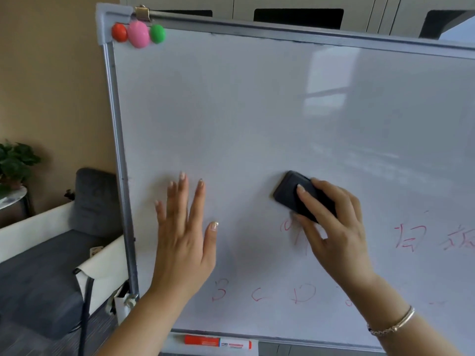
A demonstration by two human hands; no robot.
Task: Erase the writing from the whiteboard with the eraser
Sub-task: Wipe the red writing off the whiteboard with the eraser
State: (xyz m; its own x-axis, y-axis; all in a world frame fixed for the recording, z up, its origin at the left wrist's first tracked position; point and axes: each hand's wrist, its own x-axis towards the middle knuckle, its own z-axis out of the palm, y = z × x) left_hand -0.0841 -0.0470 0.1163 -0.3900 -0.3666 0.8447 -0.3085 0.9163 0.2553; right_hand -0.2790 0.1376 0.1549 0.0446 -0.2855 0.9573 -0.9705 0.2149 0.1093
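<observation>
A tan wall and a grey sofa [51,258] flank the tilted whiteboard [257,111], whose bottom tray [321,343] holds a red marker [217,342] at 6 o'clock. Three magnets [138,34] cluster at 11 o'clock. The left hand [183,237] lies flat on the board, fingers spread apart, holding nothing. At 3 o'clock from it, the right hand [334,227] grips the black eraser [300,195], pressed on the board just above faint red writing [411,237].
</observation>
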